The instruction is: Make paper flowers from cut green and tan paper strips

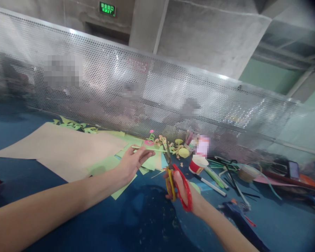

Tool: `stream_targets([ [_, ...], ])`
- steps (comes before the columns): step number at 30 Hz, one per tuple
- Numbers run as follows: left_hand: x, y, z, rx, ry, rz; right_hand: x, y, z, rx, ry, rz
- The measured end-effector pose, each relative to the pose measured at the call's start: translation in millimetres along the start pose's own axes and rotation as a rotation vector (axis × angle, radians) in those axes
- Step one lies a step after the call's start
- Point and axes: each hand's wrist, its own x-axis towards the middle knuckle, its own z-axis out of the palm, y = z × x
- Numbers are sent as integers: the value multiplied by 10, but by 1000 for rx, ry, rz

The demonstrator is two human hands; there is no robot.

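A thin light-green paper strip (159, 150) is pinched between the fingers of my left hand (135, 162), its free end pointing right. My right hand (180, 182) grips a pair of scissors (169, 168) by the red and yellow handles. The scissors' blades point up and stand slightly apart, close to the strip's right end; whether they touch it I cannot tell. Beneath my left hand lie light-green paper sheets (109, 164). Beyond it are a small pink paper flower (151, 132) and curled orange paper pieces (161, 140).
Large beige paper sheets (65, 148) cover the blue table (76, 217) at left, with green paper cuttings (73, 124) behind. A red-and-white paper cup (198, 164), a marker (211, 185) and tangled strips (227, 162) lie at right. A perforated metal panel (107, 77) borders the back.
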Motion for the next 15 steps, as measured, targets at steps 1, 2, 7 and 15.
stream_targets([
  [1, -9, 5, 8, 0, 3, -4, 7, 12, -3, 6, 0, -1],
  [2, -18, 11, 16, 0, 7, -10, 15, 25, -5, 4, 2, -9],
  [7, -34, 24, 38, 5, 9, -39, 41, 76, -15, -17, 38, -11],
  [15, 17, 41, -15, 50, -52, -122, -2, 81, -68, -220, 6, -130],
])
